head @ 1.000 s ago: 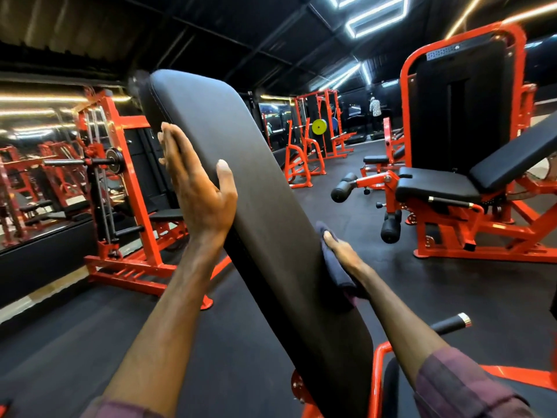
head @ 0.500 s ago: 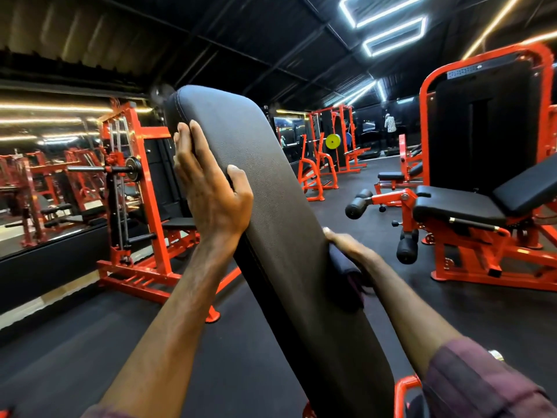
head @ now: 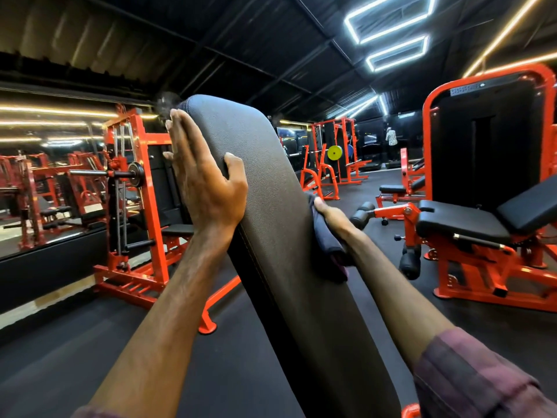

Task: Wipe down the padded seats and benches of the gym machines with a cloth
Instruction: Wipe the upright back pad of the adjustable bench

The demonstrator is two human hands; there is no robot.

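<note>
Step in hand: wiping right edge of the tilted black pad (head: 271, 236); judged mid-pass, w/ cloth abt halfway up the pad. To do it well: keep cloth flat vs the vinyl, long strokes along the edge top to bottom, overlap onto the face, brace the other side so the pad doesn't rock.

Left hand (head: 205, 182): grip wide, fingers straight up along the pad's left edge near its top, thumb hooked over onto the face; holds nothing, only braces.

Right hand (head: 331, 215): grip narrow, fingers closed round the dark cloth (head: 327, 245); cloth bunched, pressed to the pad's right edge, tail hanging below the wrist.

Orange leg machine (head: 470, 233) w/ black seat well apart at right; prob next.
</note>
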